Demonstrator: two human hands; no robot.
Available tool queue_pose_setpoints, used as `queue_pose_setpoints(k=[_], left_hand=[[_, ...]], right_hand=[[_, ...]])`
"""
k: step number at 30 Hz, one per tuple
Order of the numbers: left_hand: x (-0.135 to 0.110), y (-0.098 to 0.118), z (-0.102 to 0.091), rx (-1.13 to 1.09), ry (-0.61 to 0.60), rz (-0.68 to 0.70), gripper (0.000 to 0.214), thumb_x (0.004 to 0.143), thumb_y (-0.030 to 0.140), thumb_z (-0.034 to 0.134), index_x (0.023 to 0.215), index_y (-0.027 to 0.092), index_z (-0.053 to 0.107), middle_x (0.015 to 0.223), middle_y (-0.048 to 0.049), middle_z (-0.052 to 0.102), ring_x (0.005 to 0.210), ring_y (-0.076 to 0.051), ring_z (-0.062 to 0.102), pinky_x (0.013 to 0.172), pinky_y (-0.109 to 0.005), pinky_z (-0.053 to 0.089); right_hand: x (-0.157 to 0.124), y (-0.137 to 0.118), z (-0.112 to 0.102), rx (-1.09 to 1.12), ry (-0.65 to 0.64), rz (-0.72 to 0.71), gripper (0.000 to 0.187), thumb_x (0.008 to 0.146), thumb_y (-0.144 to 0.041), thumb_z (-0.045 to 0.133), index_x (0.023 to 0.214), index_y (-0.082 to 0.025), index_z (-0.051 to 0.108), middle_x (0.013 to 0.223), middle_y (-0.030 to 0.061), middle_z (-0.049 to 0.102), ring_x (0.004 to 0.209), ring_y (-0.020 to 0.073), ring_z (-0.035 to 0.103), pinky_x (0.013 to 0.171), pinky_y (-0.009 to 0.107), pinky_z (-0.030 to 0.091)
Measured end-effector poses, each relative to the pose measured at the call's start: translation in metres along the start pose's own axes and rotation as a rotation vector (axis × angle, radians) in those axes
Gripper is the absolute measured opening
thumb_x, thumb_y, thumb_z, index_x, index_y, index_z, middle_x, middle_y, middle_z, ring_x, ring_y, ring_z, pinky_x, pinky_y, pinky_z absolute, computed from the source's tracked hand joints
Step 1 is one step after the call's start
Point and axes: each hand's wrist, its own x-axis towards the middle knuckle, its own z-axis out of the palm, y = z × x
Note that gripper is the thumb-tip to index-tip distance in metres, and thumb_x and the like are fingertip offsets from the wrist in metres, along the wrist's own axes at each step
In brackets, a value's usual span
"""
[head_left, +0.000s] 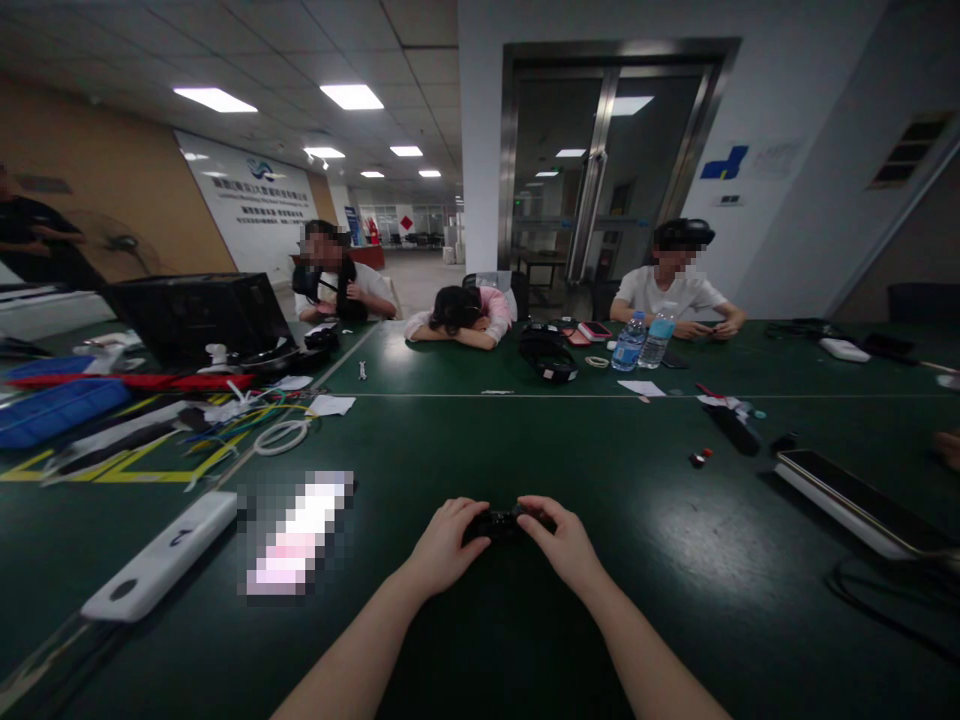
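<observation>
Both my hands meet over the dark green table (480, 440), close to its near edge. My left hand (444, 548) and my right hand (559, 541) are closed with fingers curled on a small black object (501, 523) held between them. The object is dark and partly covered by my fingers, so I cannot make out what it is. It sits just above or on the table surface.
A white power bank (161, 568) lies at the left, with a blurred pink-white item (298, 535) beside it. Cables (247, 415), a blue bin (52, 405) and a black case (196, 315) fill the far left. A flat device (862, 500) lies right. Three people sit across, near water bottles (643, 340).
</observation>
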Motion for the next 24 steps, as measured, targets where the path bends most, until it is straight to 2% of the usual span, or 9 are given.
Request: queue_pose_setpoints(k=[6,11,16,24], left_hand=[[0.001,-0.001,0.002,0.025,0.002,0.014,0.043,0.080,0.030,0.055,0.123,0.025,0.048,0.117,-0.0038,0.053,0.109,-0.021,0.046,0.094,-0.035,0.037],[0.002,-0.002,0.004,0.029,0.012,0.024,0.043,0.079,0.029,0.056,0.122,0.025,0.049,0.117,-0.0035,0.053,0.109,-0.020,0.047,0.094,-0.035,0.037],[0.002,-0.002,0.004,0.036,0.024,0.027,0.042,0.079,0.027,0.057,0.120,0.025,0.050,0.115,-0.0036,0.054,0.108,-0.021,0.047,0.094,-0.035,0.036],[0.001,-0.004,0.005,0.021,0.036,0.029,0.043,0.078,0.029,0.057,0.120,0.025,0.050,0.115,-0.0041,0.054,0.108,-0.021,0.047,0.094,-0.036,0.037]], right_hand=[[-0.005,-0.012,0.010,-0.257,-0.089,-0.108,0.026,0.077,-0.029,0.058,0.102,-0.027,0.063,0.108,0.0022,0.059,0.106,0.0191,0.050,0.094,0.036,0.039],[-0.006,-0.018,0.014,-0.414,-0.141,-0.114,0.025,0.076,-0.026,0.059,0.100,-0.030,0.064,0.115,0.0009,0.055,0.111,0.0199,0.047,0.096,0.038,0.035],[-0.004,-0.015,0.014,-0.436,-0.155,-0.130,0.027,0.076,-0.027,0.058,0.102,-0.030,0.063,0.115,0.0016,0.056,0.112,0.0201,0.048,0.096,0.037,0.035],[-0.006,-0.013,0.012,-0.351,-0.158,-0.083,0.037,0.074,-0.029,0.059,0.111,-0.031,0.056,0.118,-0.0001,0.054,0.113,0.0210,0.048,0.097,0.039,0.036]])
